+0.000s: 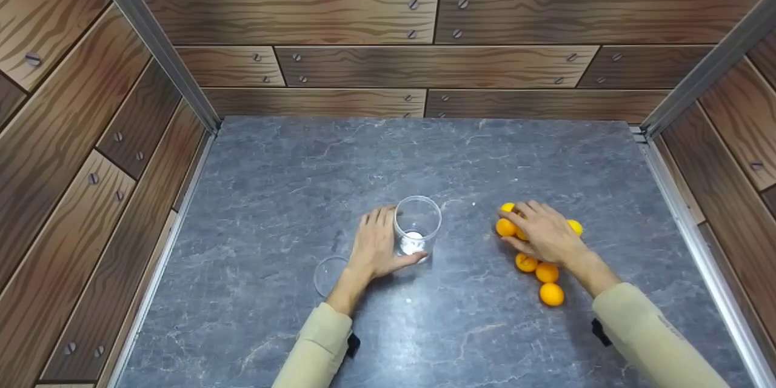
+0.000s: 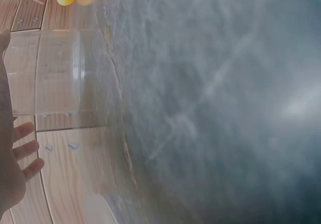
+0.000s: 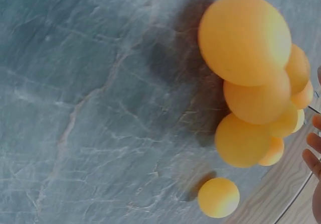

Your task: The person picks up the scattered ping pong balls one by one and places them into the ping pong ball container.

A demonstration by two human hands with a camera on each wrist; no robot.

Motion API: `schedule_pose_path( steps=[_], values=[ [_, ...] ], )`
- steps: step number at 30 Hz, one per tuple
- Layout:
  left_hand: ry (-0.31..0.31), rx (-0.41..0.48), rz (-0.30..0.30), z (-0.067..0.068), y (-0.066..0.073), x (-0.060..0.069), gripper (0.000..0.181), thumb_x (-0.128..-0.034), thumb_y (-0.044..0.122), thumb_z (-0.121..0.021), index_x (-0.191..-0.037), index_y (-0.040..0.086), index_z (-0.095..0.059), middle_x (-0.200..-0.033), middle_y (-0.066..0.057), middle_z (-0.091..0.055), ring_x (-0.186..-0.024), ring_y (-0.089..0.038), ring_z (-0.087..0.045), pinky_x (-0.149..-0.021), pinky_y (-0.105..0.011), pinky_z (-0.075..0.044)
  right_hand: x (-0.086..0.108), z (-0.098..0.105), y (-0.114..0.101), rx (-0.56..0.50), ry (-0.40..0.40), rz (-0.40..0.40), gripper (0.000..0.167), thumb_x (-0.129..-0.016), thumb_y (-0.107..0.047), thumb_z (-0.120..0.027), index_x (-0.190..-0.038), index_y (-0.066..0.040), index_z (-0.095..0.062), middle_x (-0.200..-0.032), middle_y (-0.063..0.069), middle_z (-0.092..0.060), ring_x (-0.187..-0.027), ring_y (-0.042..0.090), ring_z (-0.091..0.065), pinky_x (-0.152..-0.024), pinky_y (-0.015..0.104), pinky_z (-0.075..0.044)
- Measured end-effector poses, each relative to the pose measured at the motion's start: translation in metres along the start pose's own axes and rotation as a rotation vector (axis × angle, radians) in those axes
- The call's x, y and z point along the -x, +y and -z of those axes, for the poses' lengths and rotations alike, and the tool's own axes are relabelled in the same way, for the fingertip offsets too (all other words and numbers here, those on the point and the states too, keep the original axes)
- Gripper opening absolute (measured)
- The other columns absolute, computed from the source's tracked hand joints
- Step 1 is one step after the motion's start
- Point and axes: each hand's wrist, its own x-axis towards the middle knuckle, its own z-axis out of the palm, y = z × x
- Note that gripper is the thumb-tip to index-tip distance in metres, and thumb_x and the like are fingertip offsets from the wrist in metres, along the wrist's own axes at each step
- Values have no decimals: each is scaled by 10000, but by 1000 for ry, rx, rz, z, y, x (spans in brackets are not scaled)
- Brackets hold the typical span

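Note:
A clear plastic cup [image 1: 418,218] stands upright on the table, and something white and rounded shows at its bottom. My left hand [image 1: 377,245] holds it from the left, the thumb across its near side and the fingers behind. The left wrist view shows the cup [image 2: 57,73] between thumb and fingers. To the right lie several orange table tennis balls [image 1: 551,294], in a loose cluster. Over its far part hovers my right hand [image 1: 545,233], thumb and fingers spread around a ball; contact is hard to tell. In the right wrist view the balls [image 3: 246,38] overlap.
A clear round lid [image 1: 326,276] lies flat beside my left wrist, partly covered by it. The grey marbled table [image 1: 448,339] is bounded by wood-patterned walls [image 1: 339,66] at the back and both sides, with metal rails [image 1: 709,267] along the side edges.

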Motion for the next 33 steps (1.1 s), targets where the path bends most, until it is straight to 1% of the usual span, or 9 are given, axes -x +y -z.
schedule_pose_path(
  steps=[4,7,13,20,24,26,31,33],
  values=[
    [5,-7,-4,0,0,0,1108,-711,876,-682,-1419,36,-545,-1343,-86,-667,-1246,-262,-619,-997,-407,-507,1,-4,1,12,11,16,536,-956,-388,-760,-1414,-133,-651,-1186,159,-681,-1042,335,-626,-895,519,-569],
    [3,-5,-2,0,0,0,1107,-712,874,-682,-1422,35,-543,-1342,-88,-667,-1243,-262,-619,-1002,-408,-506,0,-6,0,12,8,15,528,-953,-381,-766,-1409,-138,-658,-1182,156,-681,-1034,328,-621,-885,511,-564],
    [1,-8,-7,-1,0,0,1093,-723,882,-667,-1405,35,-558,-1310,-86,-677,-1221,-264,-626,-1001,-412,-511,0,-7,1,4,-5,-4,512,-948,-357,-778,-1398,-140,-668,-1180,145,-679,-1044,317,-618,-915,508,-554],
    [-13,-9,4,-1,0,0,1082,-722,887,-665,-1388,40,-571,-1274,-76,-681,-1195,-258,-626,-1008,-410,-505,1,-10,1,-6,18,-3,504,-941,-339,-789,-1382,-122,-676,-1158,142,-686,-1013,313,-614,-920,516,-555],
    [-9,-10,1,0,-1,0,1087,-719,885,-670,-1391,38,-569,-1268,-77,-683,-1188,-257,-629,-998,-405,-507,1,-12,2,-3,22,-6,482,-935,-334,-796,-1347,-106,-695,-1158,151,-687,-1019,323,-616,-940,529,-553],
    [-4,-18,-1,-1,0,0,1085,-716,888,-669,-1388,41,-568,-1262,-74,-684,-1184,-253,-630,-994,-401,-509,2,-13,2,3,28,-3,461,-933,-337,-798,-1316,-98,-707,-1144,151,-684,-1015,323,-614,-926,526,-554],
    [22,-24,-8,-2,-1,0,1048,-699,873,-694,-1349,59,-578,-1229,-67,-686,-1155,-250,-631,-956,-395,-507,3,-13,2,3,53,21,408,-927,-313,-807,-1260,-91,-725,-1102,133,-680,-960,296,-597,-838,472,-551],
    [30,-22,-10,-2,-1,-1,1042,-692,868,-703,-1337,59,-582,-1220,-68,-686,-1148,-252,-632,-946,-394,-506,3,-14,2,0,55,28,401,-920,-299,-815,-1251,-90,-727,-1095,128,-678,-945,287,-589,-824,460,-546]
  ],
)
